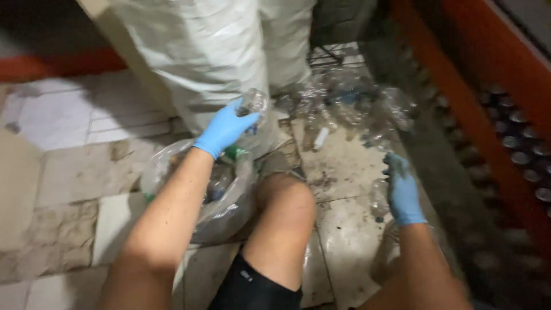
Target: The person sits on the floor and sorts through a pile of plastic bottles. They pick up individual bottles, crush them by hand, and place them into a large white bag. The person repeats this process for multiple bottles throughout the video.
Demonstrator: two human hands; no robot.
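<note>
My left hand (225, 128), in a blue glove, is closed around a clear plastic bottle (252, 103), held above a clear plastic bag (227, 206) that has bottles inside. My right hand (403, 192), also gloved in blue, hangs low over the dirty tiled floor (344, 166) near some crushed clear plastic (379, 201). Whether it holds anything is not visible. My bare knee (285, 201) is between the two hands.
A large white sack (212, 51) stands just behind the bag. A pile of clear plastic bottles (356, 103) lies at the back right. A red shelf (516, 132) with rows of round caps runs along the right side.
</note>
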